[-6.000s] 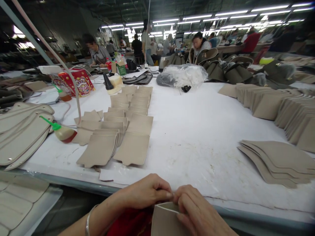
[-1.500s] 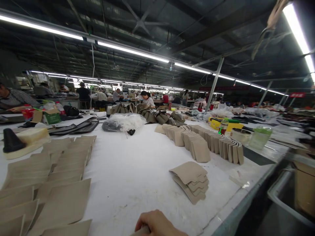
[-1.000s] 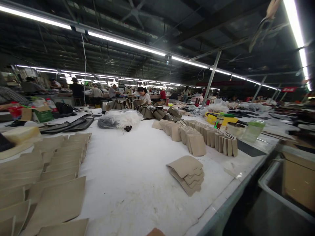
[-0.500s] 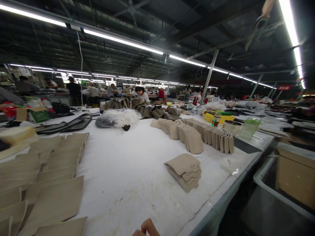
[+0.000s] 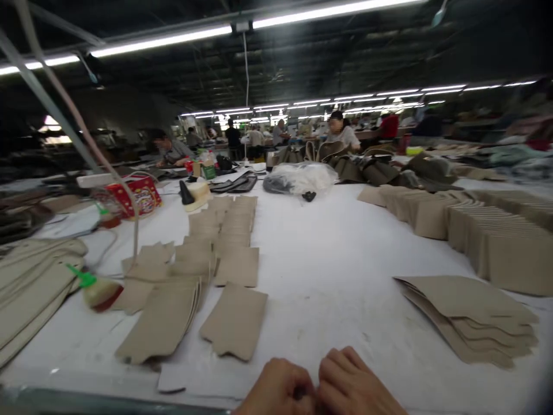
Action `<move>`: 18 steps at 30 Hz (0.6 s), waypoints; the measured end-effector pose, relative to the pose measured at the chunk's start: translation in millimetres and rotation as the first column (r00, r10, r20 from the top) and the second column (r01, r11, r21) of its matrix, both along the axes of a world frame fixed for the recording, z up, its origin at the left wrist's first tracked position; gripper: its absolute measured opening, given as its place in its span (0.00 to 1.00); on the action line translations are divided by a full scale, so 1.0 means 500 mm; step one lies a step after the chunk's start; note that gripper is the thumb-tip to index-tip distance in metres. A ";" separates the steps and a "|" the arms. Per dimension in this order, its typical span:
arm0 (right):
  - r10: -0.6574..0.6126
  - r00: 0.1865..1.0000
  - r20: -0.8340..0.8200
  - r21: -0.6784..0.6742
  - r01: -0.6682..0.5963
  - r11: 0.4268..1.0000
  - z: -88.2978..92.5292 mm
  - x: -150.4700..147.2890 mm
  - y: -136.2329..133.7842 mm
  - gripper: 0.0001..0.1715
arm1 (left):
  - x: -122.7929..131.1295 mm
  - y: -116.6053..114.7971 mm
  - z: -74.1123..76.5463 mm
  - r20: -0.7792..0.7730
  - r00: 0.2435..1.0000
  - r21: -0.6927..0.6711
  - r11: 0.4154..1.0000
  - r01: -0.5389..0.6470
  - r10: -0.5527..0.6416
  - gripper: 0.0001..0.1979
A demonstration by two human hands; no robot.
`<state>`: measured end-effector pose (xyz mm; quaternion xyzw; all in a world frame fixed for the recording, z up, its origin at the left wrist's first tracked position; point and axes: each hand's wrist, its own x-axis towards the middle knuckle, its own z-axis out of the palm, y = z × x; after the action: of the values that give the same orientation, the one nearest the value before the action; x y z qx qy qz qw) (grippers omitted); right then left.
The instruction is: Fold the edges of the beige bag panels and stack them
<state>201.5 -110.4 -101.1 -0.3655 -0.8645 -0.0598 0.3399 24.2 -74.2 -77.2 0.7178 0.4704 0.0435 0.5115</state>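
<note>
At the table's near edge my left hand (image 5: 280,387) and my right hand (image 5: 352,381) are side by side, nearly touching, both with fingers curled. Whatever they may hold is hidden beneath them. Just left of my left hand lies a single beige leather-like piece (image 5: 237,320) with a notched lower edge. Beyond it, a small stack of similar pieces (image 5: 162,320) and overlapping rows (image 5: 233,230) run away from me. To the right of my right hand sits a fanned stack of beige pieces (image 5: 469,314).
A green-tipped squeeze bottle (image 5: 101,293) lies at left beside long pale pieces (image 5: 38,288). Farther back are a clear plastic bag (image 5: 302,178) and a long row of upright beige pieces (image 5: 510,248). A thin hose (image 5: 125,190) hangs at left. People work behind.
The view has swung left and down, bringing the left side of the table into sight. Both hands now show at the bottom, where only part of one was visible before.
</note>
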 end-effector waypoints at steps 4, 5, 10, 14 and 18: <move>0.050 0.999 0.012 -0.152 -0.047 0.987 0.041 -0.012 -0.018 0.17 | -0.018 0.008 0.017 0.109 0.994 -0.006 1.000 -0.024 0.024 0.06; 0.064 0.998 0.015 -0.156 -0.061 0.986 0.051 -0.014 -0.022 0.17 | -0.025 0.016 0.026 0.129 0.991 -0.003 1.000 -0.026 0.026 0.05; 0.242 0.970 0.036 -0.268 -0.224 0.937 0.121 -0.007 -0.035 0.16 | -0.064 0.066 0.061 0.179 0.982 -0.140 0.987 0.085 -0.059 0.06; 0.208 0.971 -0.120 -0.541 -0.240 0.806 0.149 -0.008 -0.039 0.11 | -0.070 0.058 0.060 0.275 0.941 -0.224 0.938 0.264 -0.199 0.06; 0.084 0.992 -0.094 -0.684 -0.125 0.719 0.096 -0.025 -0.060 0.13 | -0.079 0.021 0.042 0.356 0.914 -0.255 0.921 0.295 -0.194 0.13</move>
<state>189.0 -140.3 -53.2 -0.4176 -0.8343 0.2944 0.2070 -15.3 -63.7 -56.3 0.6675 0.2865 0.0228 0.6869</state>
